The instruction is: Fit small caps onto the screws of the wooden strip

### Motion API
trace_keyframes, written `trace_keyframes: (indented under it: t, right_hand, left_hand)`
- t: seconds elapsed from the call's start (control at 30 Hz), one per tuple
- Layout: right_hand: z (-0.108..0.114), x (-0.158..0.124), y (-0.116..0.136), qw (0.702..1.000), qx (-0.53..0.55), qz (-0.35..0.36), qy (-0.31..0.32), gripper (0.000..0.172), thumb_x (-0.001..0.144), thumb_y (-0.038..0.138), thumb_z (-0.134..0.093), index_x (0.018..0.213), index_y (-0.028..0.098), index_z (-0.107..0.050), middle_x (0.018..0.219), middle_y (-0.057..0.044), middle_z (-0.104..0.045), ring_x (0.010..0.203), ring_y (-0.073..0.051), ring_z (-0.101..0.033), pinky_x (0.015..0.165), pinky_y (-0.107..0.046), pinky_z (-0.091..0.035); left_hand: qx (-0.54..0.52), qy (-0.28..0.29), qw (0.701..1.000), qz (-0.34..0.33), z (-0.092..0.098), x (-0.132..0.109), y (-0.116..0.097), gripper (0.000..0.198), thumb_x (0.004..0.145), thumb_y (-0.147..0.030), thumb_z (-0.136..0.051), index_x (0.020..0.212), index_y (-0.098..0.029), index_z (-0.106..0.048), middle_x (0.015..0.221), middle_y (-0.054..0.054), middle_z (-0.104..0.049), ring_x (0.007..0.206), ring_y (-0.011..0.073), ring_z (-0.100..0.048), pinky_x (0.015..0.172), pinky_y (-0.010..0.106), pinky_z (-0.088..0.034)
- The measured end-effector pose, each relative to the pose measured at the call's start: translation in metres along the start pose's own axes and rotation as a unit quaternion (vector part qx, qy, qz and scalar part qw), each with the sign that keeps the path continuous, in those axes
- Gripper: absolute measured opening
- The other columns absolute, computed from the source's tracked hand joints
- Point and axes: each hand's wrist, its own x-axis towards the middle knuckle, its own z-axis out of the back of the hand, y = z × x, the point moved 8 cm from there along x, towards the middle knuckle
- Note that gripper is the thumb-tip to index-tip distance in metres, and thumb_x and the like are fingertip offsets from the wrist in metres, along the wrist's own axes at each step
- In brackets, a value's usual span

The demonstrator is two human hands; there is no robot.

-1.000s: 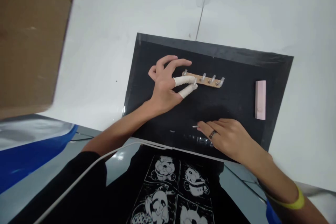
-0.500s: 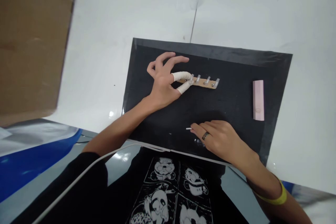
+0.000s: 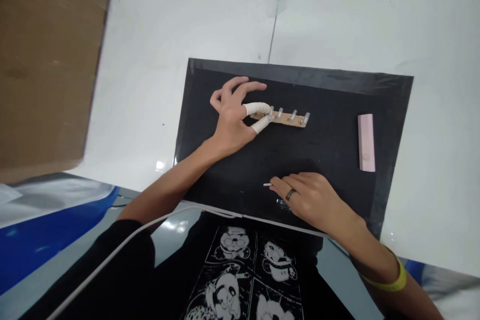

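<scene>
A narrow tan strip lies on the black mat, with several small clear tabs and shiny metal bits along it. My left hand, with white finger cots on thumb and index finger, pinches one clear tab near the strip's left part; its other fingers are raised and apart. Closer to my body, my right hand is closed around a thin metal tool. Only the tool's silvery tip sticks out to the left, so its kind is hidden. That tip is apart from the strip.
The black mat lies on a white table. A pink bar-shaped object rests at the mat's right. A large brown cardboard box stands at the left. A white cable crosses near my left arm.
The whole view has shifted slightly. Both hands keep nearly the same pose, the left pinching the tab and the right holding the tool.
</scene>
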Motion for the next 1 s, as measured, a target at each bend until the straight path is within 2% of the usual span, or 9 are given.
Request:
trace_keyframes:
  t: [0.2,0.4,0.6,0.73,0.83,1.0]
  right_hand:
    - [-0.0001,0.0000,-0.0001,1.000,0.006,-0.002,-0.004,0.012,0.103,0.011,-0.055,0.102,0.008,-0.067,0.065,0.002,-0.056,0.057,-0.014,-0.051,0.056,-0.034,-0.037]
    - [-0.0003,-0.0001,-0.0003,1.000,0.005,-0.003,-0.004,0.010,0.102,0.011,-0.057,0.102,0.008,-0.066,0.066,0.002,-0.056,0.057,-0.014,-0.052,0.055,-0.034,-0.038]
    - [-0.0019,-0.0011,-0.0004,1.000,0.000,-0.004,-0.004,0.009,0.102,0.010,-0.057,0.101,0.009,-0.066,0.066,0.002,-0.056,0.057,-0.014,-0.051,0.055,-0.034,-0.038]
    - [-0.0027,-0.0013,-0.0006,1.000,0.001,-0.004,-0.005,0.011,0.103,0.011,-0.055,0.101,0.009,-0.066,0.066,0.002,-0.056,0.058,-0.014,-0.052,0.055,-0.034,-0.038]
    - [-0.0029,-0.0012,-0.0010,1.000,0.004,-0.006,-0.005,0.013,0.103,0.012,-0.054,0.100,0.010,-0.066,0.065,0.002,-0.057,0.058,-0.014,-0.052,0.056,-0.033,-0.039]
    - [-0.0033,-0.0002,-0.0021,1.000,0.000,-0.007,-0.008,0.016,0.104,0.012,-0.052,0.098,0.011,-0.067,0.065,0.002,-0.058,0.058,-0.013,-0.052,0.056,-0.033,-0.037]
  left_hand:
    - [0.019,0.018,1.000,0.000,-0.0016,0.0005,0.0001,0.017,0.096,-0.038,-0.065,0.093,-0.025,-0.075,0.137,0.008,-0.066,0.141,0.0392,-0.045,0.107,0.065,-0.026]
    - [0.019,0.005,1.000,0.001,0.0013,0.0002,-0.0003,0.028,0.098,-0.048,-0.061,0.090,-0.024,-0.075,0.135,0.006,-0.068,0.139,0.0370,-0.047,0.105,0.068,-0.030]
    - [0.024,0.009,1.000,0.009,-0.0007,-0.0002,0.0022,0.033,0.099,-0.052,-0.057,0.091,-0.025,-0.073,0.137,0.005,-0.065,0.141,0.0360,-0.044,0.107,0.068,-0.028]
    - [0.041,0.011,0.999,-0.001,-0.0017,-0.0019,0.0037,0.023,0.096,-0.047,-0.064,0.109,-0.028,-0.071,0.142,0.009,-0.062,0.143,0.0379,-0.042,0.109,0.064,-0.028]
    - [0.043,0.008,0.999,-0.016,-0.0020,-0.0031,0.0035,0.033,0.092,-0.046,-0.069,0.121,-0.030,-0.066,0.147,0.010,-0.058,0.145,0.0404,-0.039,0.111,0.063,-0.027]
    - [0.047,-0.003,0.998,-0.041,-0.0023,-0.0047,0.0035,0.045,0.087,-0.049,-0.075,0.127,-0.033,-0.063,0.150,0.010,-0.054,0.146,0.0421,-0.038,0.115,0.063,-0.026]
